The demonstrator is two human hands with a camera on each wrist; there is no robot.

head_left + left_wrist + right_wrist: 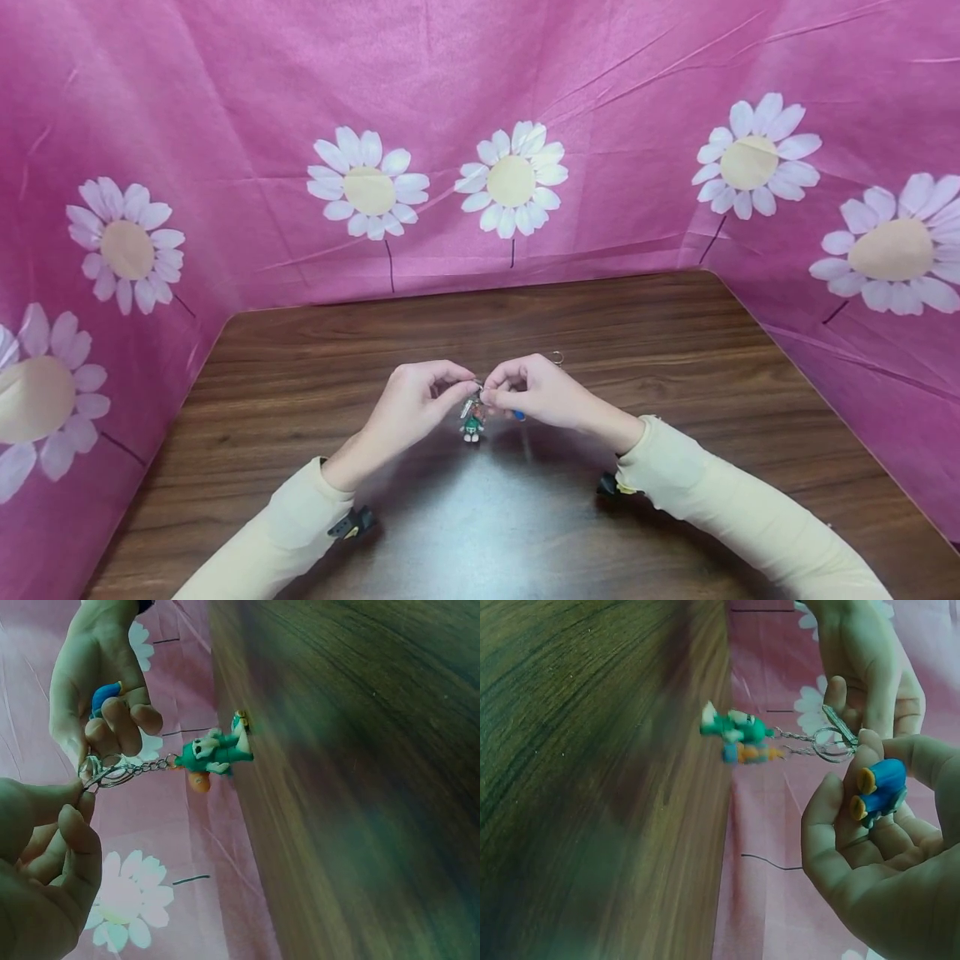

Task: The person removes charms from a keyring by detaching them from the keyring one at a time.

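Over the middle of the table, my left hand (pixel 412 404) pinches a metal key ring (pixel 831 754) between thumb and forefinger. Fingertips of my right hand (pixel 546 392) pinch the same ring from the other side. From it, on short chains, hang a green figurine (pixel 217 750) and an orange and blue figurine (pixel 754 754). A flat metal key (pixel 840 724) is at the ring too, close to the left fingers. Within the right hand's curled fingers sits a blue figurine (pixel 885 784) with yellow-orange ends; part of it is hidden in the head view.
A loose metal ring (pixel 557 357) lies on the brown wooden table (pixel 300 358) beyond the right hand. Pink cloth (pixel 435 83) with white daisies stands along the table's back and both sides. Dark straps (pixel 352 522) are on the cream sleeves.
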